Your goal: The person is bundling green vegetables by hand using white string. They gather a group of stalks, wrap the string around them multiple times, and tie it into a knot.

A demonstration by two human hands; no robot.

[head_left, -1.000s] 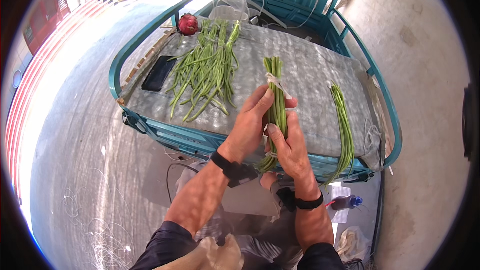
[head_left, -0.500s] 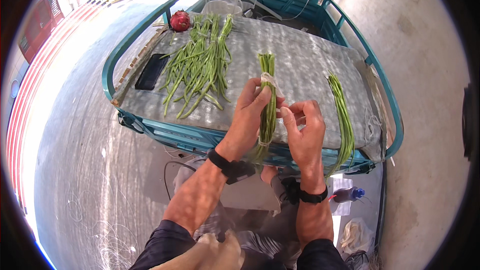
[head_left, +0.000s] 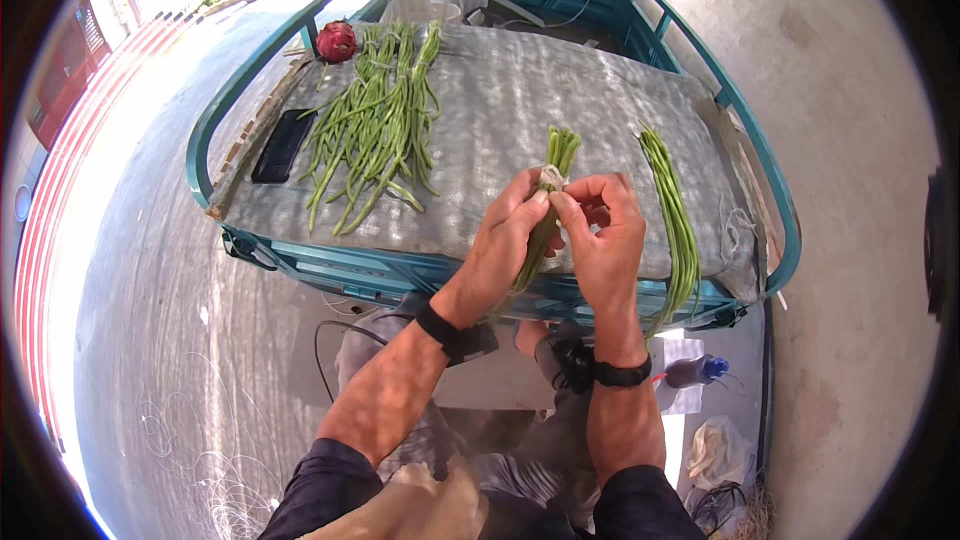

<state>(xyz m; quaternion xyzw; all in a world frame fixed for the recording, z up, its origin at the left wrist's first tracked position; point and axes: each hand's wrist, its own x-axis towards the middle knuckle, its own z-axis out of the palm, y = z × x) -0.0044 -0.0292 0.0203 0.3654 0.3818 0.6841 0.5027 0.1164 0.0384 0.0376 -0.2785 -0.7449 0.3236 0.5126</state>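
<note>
A bundle of long green beans (head_left: 563, 147) slants over the near edge of the cloth-covered cart bed. Wrapped round its upper part is a pale tie (head_left: 551, 178). My left hand (head_left: 510, 225) is closed around the bundle just below the tie, thumb in front. My right hand (head_left: 608, 230) pinches at the tie with thumb and forefinger; whatever end it holds is mostly hidden by the fingers. Right of my hands lies a second bunch of long beans (head_left: 672, 220), its lower ends hanging over the edge.
Several tied bean bunches (head_left: 375, 125) lie spread at the left, beside a black phone (head_left: 283, 146) and a red dragon fruit (head_left: 336, 42). Teal rails (head_left: 735, 130) flank the cart bed (head_left: 500, 80). Pale string (head_left: 737, 230) lies near the right corner; a dark bottle (head_left: 695, 371) stands below.
The bundle has tilted, its top leaning right, and its tied part sits slightly lower. My right hand has come up from beside the bundle to the tie. The whole view has shifted slightly.
</note>
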